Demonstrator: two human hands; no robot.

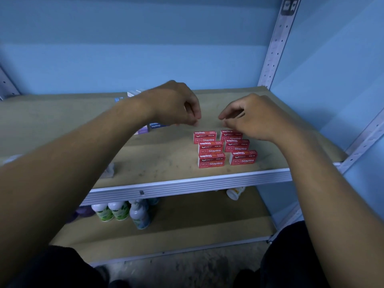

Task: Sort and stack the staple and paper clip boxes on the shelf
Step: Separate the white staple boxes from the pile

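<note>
Staples: red staple boxes (224,149) in two columns on shelf (166,154), sorted by type.
Hands: left hand (176,104) at 11 o'clock and right hand (255,119) at 1 o'clock of boxes, fingers loosely curled, holding nothing.

We are seeing six staple boxes (224,148) sitting in two rows on the shelf (166,159), near its front edge. More boxes (154,125) are lying to their left, farther back. Bottles (122,210) are standing on the lower shelf (187,225) underneath.

staple boxes (209,151): 6 | spray cans (120,210): 3 visible
</note>
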